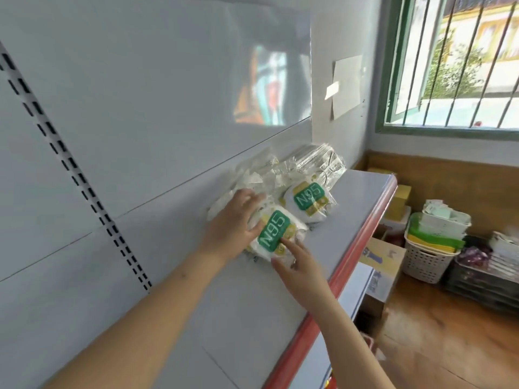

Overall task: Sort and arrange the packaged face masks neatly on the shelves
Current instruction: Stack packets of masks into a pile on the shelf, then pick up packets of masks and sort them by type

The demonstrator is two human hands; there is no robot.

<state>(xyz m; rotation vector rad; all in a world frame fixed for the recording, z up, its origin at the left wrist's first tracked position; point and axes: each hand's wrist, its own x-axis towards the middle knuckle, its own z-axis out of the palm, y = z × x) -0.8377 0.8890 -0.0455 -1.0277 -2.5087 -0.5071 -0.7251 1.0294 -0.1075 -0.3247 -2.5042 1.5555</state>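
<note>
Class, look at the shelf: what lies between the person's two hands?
In the head view, the nearer N95 mask pack lies between the left hand and the right hand, both touching it.

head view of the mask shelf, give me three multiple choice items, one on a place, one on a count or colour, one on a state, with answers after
1. Where does the nearer N95 pack lie?
A. on the shelf, between the two hands
B. in the white basket on the floor
C. on the window sill

2. How many packs show a green N95 label?
A. one
B. two
C. four

3. How is the right hand placed?
A. curled in a fist away from the packs
B. gripping the shelf's red edge
C. fingers straight, a fingertip on the nearer pack's label

Answers:
1 A, the left hand rests on its far side and the right hand touches its near side.
2 B, the nearer pack and the farther N95 pack behind it.
3 C, its fingers are extended and the forefinger reaches the green label.
</note>
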